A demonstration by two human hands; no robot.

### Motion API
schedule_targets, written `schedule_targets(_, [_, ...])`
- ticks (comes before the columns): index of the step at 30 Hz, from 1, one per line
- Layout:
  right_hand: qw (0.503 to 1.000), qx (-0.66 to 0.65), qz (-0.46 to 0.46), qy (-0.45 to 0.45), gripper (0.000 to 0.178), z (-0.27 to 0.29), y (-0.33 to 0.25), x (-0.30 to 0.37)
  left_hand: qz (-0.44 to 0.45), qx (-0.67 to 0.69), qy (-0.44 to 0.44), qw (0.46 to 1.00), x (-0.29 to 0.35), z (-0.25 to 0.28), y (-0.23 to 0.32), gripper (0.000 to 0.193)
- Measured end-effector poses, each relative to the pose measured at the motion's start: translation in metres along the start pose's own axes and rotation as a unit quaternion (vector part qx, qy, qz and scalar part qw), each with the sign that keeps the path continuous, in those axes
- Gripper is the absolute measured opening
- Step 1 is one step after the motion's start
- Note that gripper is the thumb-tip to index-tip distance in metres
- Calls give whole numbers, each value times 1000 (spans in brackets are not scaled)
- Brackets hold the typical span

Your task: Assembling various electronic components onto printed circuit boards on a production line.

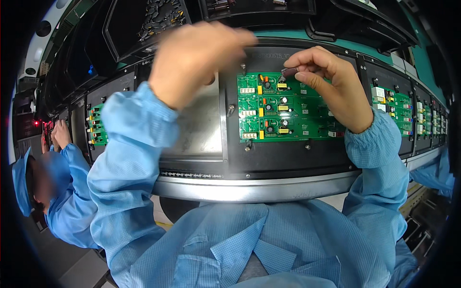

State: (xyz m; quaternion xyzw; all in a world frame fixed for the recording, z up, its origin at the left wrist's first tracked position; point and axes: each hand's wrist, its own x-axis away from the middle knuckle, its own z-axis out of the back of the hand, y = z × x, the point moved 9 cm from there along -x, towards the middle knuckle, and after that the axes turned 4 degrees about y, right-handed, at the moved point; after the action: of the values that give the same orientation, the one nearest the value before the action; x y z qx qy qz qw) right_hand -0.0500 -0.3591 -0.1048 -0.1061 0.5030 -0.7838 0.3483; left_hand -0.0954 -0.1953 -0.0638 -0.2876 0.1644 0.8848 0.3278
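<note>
My right hand (338, 89) pinches a dark cylindrical capacitor (290, 72) between thumb and index finger. It holds the part over the upper edge of a green circuit board panel (316, 126), which lies in a black carrier frame (288, 161). Rows of white connectors, yellow blocks and small round capacitors stand along the panel's left half. Farther left and higher, my left hand (194, 60) is smeared by motion above the carrier's edge. Its fingers point right, and whether they hold anything cannot be made out.
At the back left a black bin (126, 36) holds many small dark parts. More black trays (367, 24) stand at the back right. Other carriers with green boards (394, 108) line both sides. A metal rail (259, 189) runs along the near edge. Another person (72, 192) works at far left.
</note>
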Motion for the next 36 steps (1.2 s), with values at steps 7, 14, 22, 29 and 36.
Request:
schedule_targets(7, [980, 170, 99, 22, 18, -16, -17, -5, 329, 60, 71, 940, 6, 50, -122, 28])
schedule_targets(14, [980, 186, 75, 6, 11, -28, -9, -17, 384, 63, -131, 912, 32, -8, -210, 31])
schedule_targets(22, [982, 188, 3, -19, 9, -46, 31, -43, 377, -19, -274, 885, 40, -27, -237, 25])
schedule_targets(29, [950, 282, 132, -19, 11, -58, 23, -52, 406, 60, -270, 871, 45, -29, -242, 31])
schedule_targets(36, [947, 289, 138, -30, 13, -61, 26, -56, 384, 121, -236, 884, 48, -32, -250, 30])
